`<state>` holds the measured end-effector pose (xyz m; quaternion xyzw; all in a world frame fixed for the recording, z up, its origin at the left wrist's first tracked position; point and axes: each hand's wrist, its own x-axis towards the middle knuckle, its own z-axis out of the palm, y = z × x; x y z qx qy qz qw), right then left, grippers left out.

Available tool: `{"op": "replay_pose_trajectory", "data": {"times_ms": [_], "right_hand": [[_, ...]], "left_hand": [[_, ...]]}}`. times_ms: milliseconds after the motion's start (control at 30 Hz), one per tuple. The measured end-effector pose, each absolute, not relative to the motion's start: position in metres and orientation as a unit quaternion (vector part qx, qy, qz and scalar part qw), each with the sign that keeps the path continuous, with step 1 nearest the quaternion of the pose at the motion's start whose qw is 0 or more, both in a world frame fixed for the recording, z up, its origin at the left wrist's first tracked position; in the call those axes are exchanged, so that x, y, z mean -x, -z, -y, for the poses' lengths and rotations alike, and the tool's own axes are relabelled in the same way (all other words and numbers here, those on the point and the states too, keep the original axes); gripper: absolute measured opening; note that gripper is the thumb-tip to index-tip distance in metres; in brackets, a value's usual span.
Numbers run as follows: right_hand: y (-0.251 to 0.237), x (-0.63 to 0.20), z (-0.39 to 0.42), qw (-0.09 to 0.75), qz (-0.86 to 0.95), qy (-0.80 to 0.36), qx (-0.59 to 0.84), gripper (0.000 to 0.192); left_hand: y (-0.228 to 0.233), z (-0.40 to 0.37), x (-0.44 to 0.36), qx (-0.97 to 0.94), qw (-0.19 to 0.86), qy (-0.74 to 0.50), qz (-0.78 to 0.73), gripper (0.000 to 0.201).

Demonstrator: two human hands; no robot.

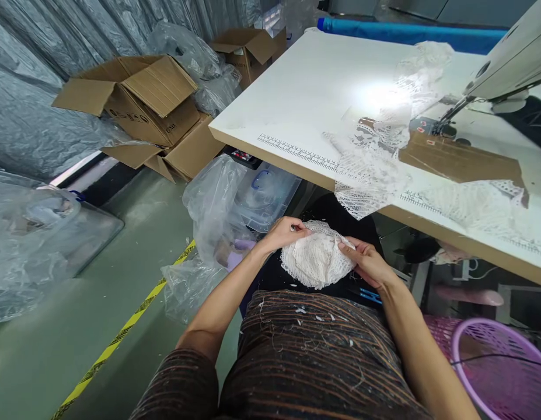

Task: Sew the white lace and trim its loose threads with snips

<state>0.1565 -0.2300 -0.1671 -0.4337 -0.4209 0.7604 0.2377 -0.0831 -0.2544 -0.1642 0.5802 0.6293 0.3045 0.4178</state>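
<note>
Over my lap I hold a rounded piece of white lace fabric [318,259] between both hands. My left hand [288,233] pinches its upper left edge with thumb and fingers. At the upper right edge, my right hand [365,261] grips it, thumb on top. Just above, more white lace [369,181] hangs over the table's front edge and runs up toward the sewing machine [510,58]. Another lace piece [480,204] lies flat on the right part of the table. A blue-handled tool [370,296] rests on my lap near my right wrist, partly hidden.
The white sewing table [288,93] has printed rulers along its front edge. Open cardboard boxes [143,116] and plastic bags [217,198] stand left of it. A purple basket [458,356] sits at lower right. Yellow tape [134,324] crosses the floor.
</note>
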Motion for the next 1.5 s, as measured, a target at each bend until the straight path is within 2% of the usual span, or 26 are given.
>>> {"op": "replay_pose_trajectory", "data": {"times_ms": [167,300,433,600,833,1100,1333,1500], "right_hand": [[0.169,-0.161,0.234,0.242,0.407,-0.767,0.433,0.036],[0.170,-0.164,0.239,0.241,0.408,-0.766,0.434,0.033],[0.172,-0.167,0.243,0.255,0.419,-0.756,0.434,0.030],[0.172,-0.168,0.246,0.266,0.430,-0.748,0.430,0.028],[0.171,-0.171,0.249,0.290,0.423,-0.744,0.427,0.028],[0.173,-0.171,0.250,0.291,0.435,-0.730,0.441,0.035],[0.173,-0.173,0.250,0.289,0.441,-0.727,0.440,0.032],[0.157,-0.168,0.246,0.262,0.486,-0.702,0.449,0.028]], "left_hand": [[0.156,0.266,0.082,-0.593,0.326,-0.343,-0.652,0.022],[0.151,0.294,0.070,-0.616,0.209,-0.402,-0.644,0.017],[0.146,0.333,0.053,-0.675,0.133,-0.385,-0.616,0.018],[0.138,0.365,0.034,-0.742,0.172,-0.337,-0.553,0.019],[0.136,0.368,0.007,-0.680,0.317,-0.386,-0.537,0.021],[0.140,0.366,0.004,-0.659,0.331,-0.387,-0.554,0.022],[0.139,0.366,0.001,-0.654,0.351,-0.394,-0.542,0.020],[0.133,0.354,0.032,-0.518,0.337,-0.453,-0.642,0.018]]}}
